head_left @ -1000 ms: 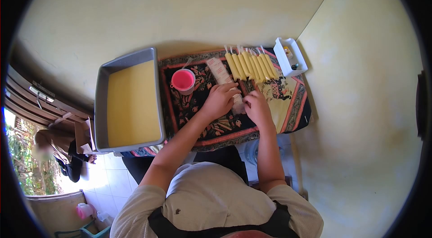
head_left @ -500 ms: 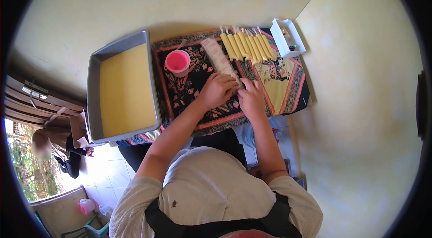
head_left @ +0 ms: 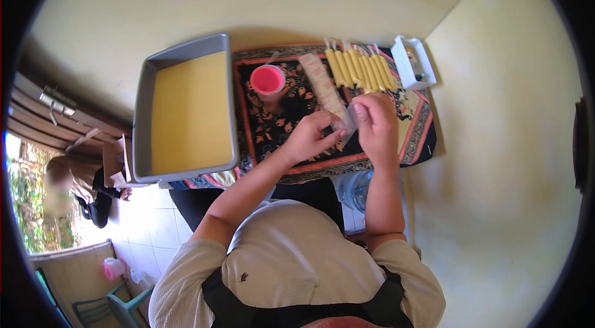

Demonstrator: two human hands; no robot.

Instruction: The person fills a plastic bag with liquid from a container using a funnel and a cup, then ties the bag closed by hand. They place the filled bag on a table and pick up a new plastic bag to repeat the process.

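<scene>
My left hand point(head_left: 315, 137) and my right hand point(head_left: 377, 122) pinch a clear plastic bag point(head_left: 350, 120) between them, above the front of the table. Just beyond, a long flat pack of plastic bags point(head_left: 320, 80) lies slanted on the patterned cloth point(head_left: 291, 111). Several filled plastic tubes of yellow liquid point(head_left: 359, 68), with twisted clear ends, are lined up behind my right hand. A pink cup point(head_left: 268, 81) stands to the left of the pack. Left of the cup, a deep grey tub point(head_left: 233, 111) contains yellow liquid point(head_left: 191, 111).
A white plastic box point(head_left: 406, 68) with small items stands at the table's back right corner, near the wall. Under the table is a large clear water bottle point(head_left: 356, 190). Another person point(head_left: 80, 185) is at the far left, near a doorway. Green chairs point(head_left: 114, 303) stand lower left.
Both hands have lifted off the pack and moved slightly right, with a clear plastic bag now between their fingers. The camera view has shifted a little.
</scene>
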